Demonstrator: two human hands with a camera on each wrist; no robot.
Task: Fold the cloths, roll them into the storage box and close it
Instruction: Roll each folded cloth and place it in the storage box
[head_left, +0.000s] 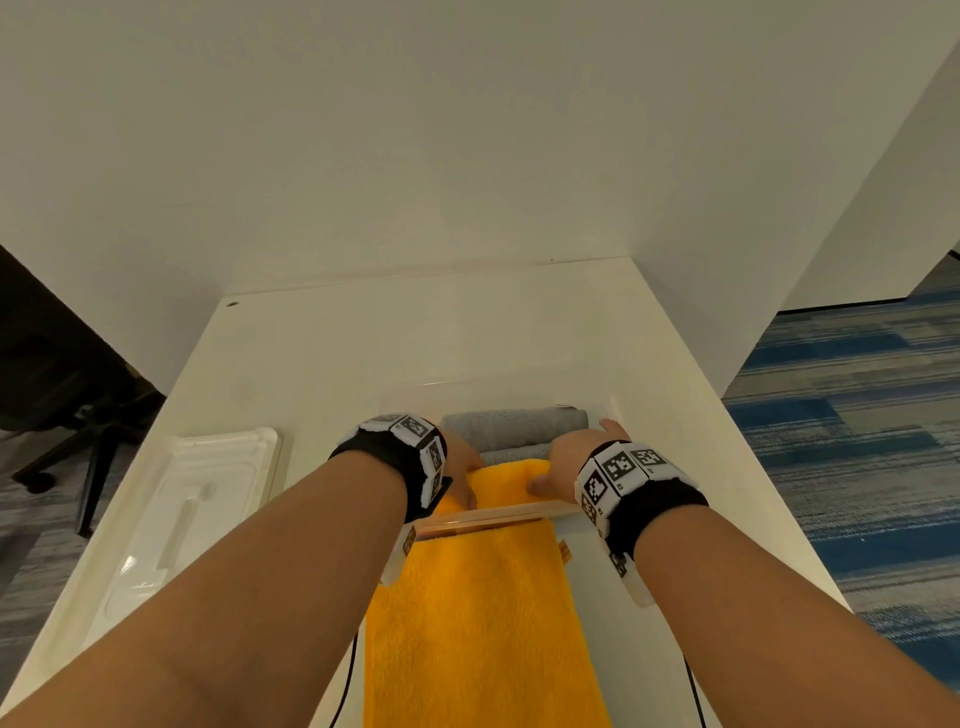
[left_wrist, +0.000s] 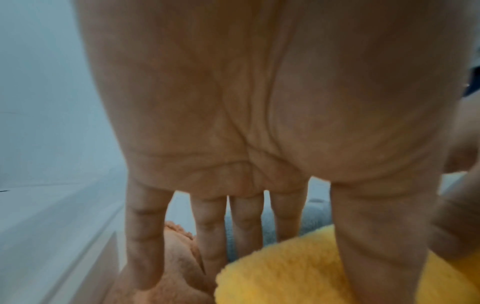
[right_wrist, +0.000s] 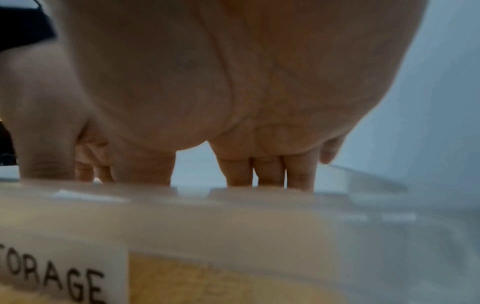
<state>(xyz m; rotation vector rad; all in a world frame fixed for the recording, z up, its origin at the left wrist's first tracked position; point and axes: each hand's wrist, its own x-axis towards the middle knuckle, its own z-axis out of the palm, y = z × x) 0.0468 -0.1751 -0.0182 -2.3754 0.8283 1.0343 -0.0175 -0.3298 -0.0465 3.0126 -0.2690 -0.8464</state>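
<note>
Where the yellow cloth goes: the yellow cloth (head_left: 478, 613) lies flat on the white table (head_left: 322, 364) close to the person, and its far end climbs over the near wall of the storage box (head_left: 498, 517) and drops inside.
Left hand: the left hand (head_left: 464, 462) is inside the box on the left part of the yellow cloth; its fingers (left_wrist: 145, 236) point down, straight and spread, with the tips on the cloth.
Right hand: the right hand (head_left: 569, 460) is on the right part of the cloth in the box; its fingers (right_wrist: 270, 172) go down behind the box wall, so I cannot tell if they hold the cloth or only press it.
Box label: a white label (right_wrist: 59, 273) on the clear wall shows the letters "ORAGE".
Grey cloths: two rolled grey cloths (head_left: 514, 423) lie side by side in the far part of the box, just past the hands.
Lid: the clear lid (head_left: 202, 499) lies flat on the table, left of the box and apart from it.
Wrist bands: each wrist wears a black band (head_left: 649, 499) with black and white square tags.
Floor: blue striped carpet (head_left: 852, 415) shows to the right of the table.
</note>
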